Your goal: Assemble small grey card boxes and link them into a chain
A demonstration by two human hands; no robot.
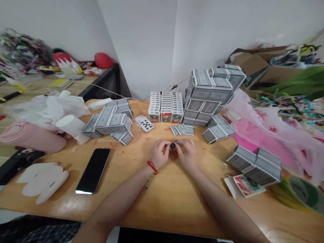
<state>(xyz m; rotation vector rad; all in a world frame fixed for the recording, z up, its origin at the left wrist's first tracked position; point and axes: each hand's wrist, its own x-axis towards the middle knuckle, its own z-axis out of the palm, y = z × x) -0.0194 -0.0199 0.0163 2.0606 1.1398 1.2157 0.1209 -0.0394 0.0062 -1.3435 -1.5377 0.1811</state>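
My left hand (159,153) and my right hand (187,154) meet at the middle of the wooden table (162,199). Both have their fingers curled round a small stack of playing cards (174,145) held between them, its dark edge showing. A red string is tied round my left wrist. Just beyond my hands lie two loose card packs (182,129) and a fan of face-up cards (144,123).
Piles of grey card packs stand at the back left (112,121), back right (211,94) and right (257,165); a row of boxed decks (166,108) sits between. A black phone (93,170), white paper cutouts (42,180), an opened card box (244,185) and pink plastic bags (268,135) lie around.
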